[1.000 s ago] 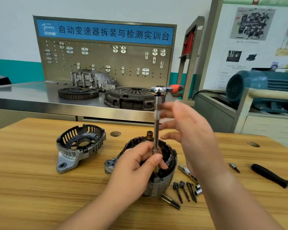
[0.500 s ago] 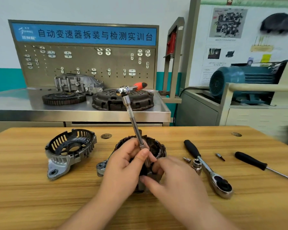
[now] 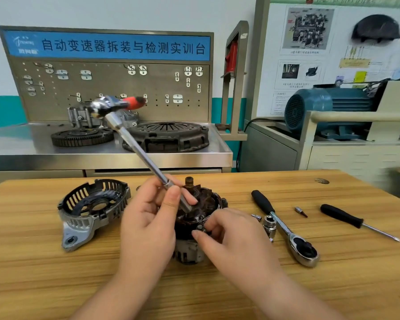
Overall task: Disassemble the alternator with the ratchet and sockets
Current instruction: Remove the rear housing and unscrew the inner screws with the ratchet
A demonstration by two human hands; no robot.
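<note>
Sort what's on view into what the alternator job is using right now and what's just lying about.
In use: alternator; red-handled ratchet with extension, held by left hand; small fastener, pinched by right hand.

Lying about: removed end cover; black-handled ratchet; loose socket; bit; screwdriver; ring gear and clutch cover on the back bench.

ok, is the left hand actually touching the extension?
Touching. The head view shows the left hand pinching the extension between thumb and fingers near its lower end, just above the alternator.
</note>
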